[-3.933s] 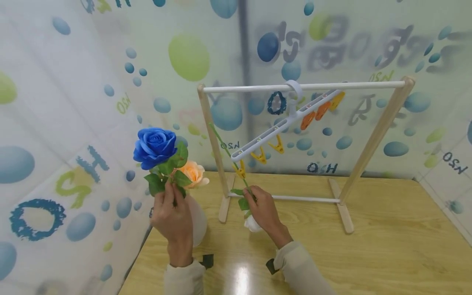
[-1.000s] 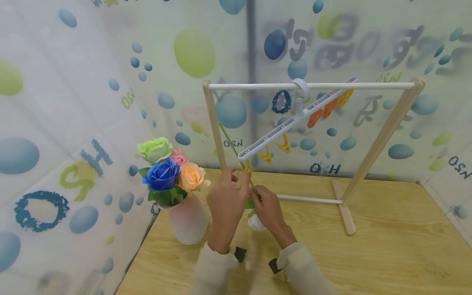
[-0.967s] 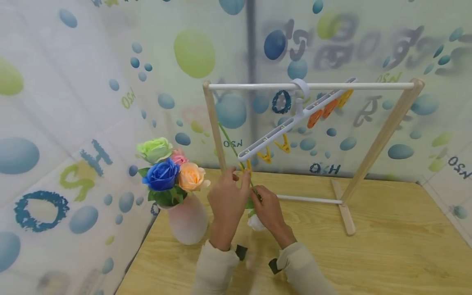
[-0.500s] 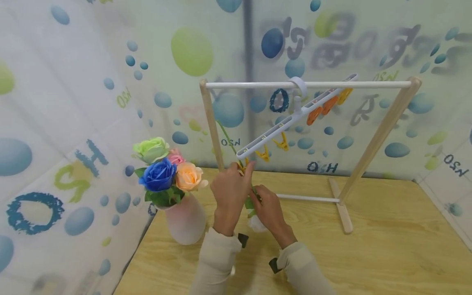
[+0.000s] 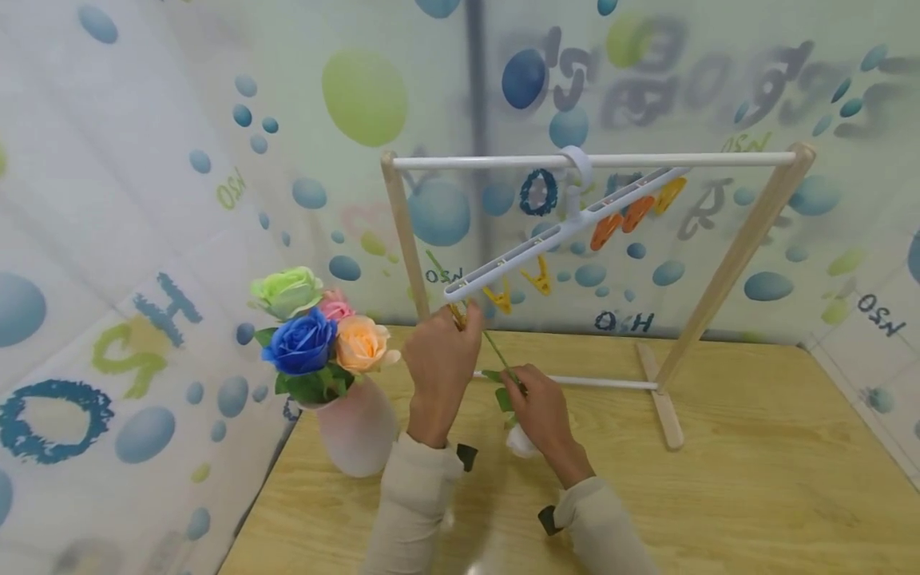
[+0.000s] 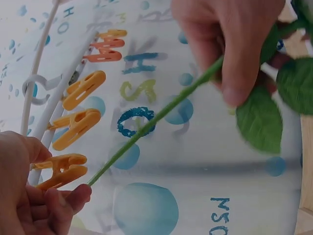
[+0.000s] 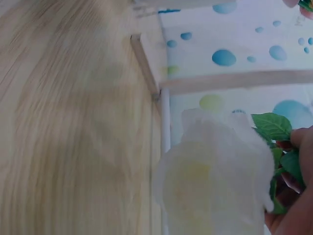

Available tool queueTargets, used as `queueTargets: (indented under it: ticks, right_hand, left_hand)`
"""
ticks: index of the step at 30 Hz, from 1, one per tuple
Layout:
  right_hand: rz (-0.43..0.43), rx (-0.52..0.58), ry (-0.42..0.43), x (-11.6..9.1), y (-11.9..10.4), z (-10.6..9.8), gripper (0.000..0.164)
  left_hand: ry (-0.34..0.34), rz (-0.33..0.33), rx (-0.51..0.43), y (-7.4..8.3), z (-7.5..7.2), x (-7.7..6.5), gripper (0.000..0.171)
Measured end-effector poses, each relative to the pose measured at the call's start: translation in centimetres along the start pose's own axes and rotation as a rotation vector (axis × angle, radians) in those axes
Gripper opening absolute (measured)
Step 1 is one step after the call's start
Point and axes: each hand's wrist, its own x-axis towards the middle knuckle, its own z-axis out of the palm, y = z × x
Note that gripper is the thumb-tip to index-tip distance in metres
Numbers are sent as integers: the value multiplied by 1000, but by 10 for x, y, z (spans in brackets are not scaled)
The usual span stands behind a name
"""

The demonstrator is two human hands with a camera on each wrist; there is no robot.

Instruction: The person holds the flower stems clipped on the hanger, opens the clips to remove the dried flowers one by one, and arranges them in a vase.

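My left hand (image 5: 442,359) pinches the yellow clip (image 6: 66,171) at the near end of the white clip hanger (image 5: 517,255). My right hand (image 5: 542,411) grips a white rose (image 7: 210,176) by its leafy stem, with the bloom pointing down. Its green stem (image 6: 156,117) slants up past the left fingertips and lies beside the clip in the left wrist view. The left fingers partly hide the clip in the head view. More yellow clips (image 5: 535,275) and orange clips (image 5: 621,222) hang along the hanger.
A pale pink-white vase (image 5: 359,435) at left holds blue, green, orange and pink roses (image 5: 298,343). The hanger hooks over the white bar (image 5: 683,161) of a wooden-legged rack (image 5: 733,263) on the wooden table (image 5: 755,479). A patterned curtain stands behind.
The left hand has let go of the blue rose, now in the vase, and moved right to the end clip. Lately the right hand has shifted slightly right and down with the white rose.
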Motion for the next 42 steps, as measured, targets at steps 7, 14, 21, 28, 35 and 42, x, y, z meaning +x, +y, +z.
queueTargets:
  ticks: [7, 14, 21, 28, 35, 42]
  right_hand:
    - [75, -5, -10, -14, 21, -19, 19]
    - [148, -13, -115, -28, 34, -36, 22]
    - [74, -180, -157, -33, 39, -49, 21]
    - [-66, -358, -115, -33, 39, -56, 15]
    - [-167, -447, -64, -32, 33, -61, 14]
    - [-221, -472, -20, -30, 27, -62, 19]
  left_hand:
    - [-129, -105, -60, -5, -2, 3, 53]
    - [-144, -190, -121, -10, -11, -7, 58]
    - [117, -7, -191, -3, -16, -42, 24]
    - [-63, 373, -92, 7, 0, -75, 10]
    - [-398, 559, 123, 12, 27, -99, 26]
    - [-578, 435, 30, 19, 34, -109, 16]
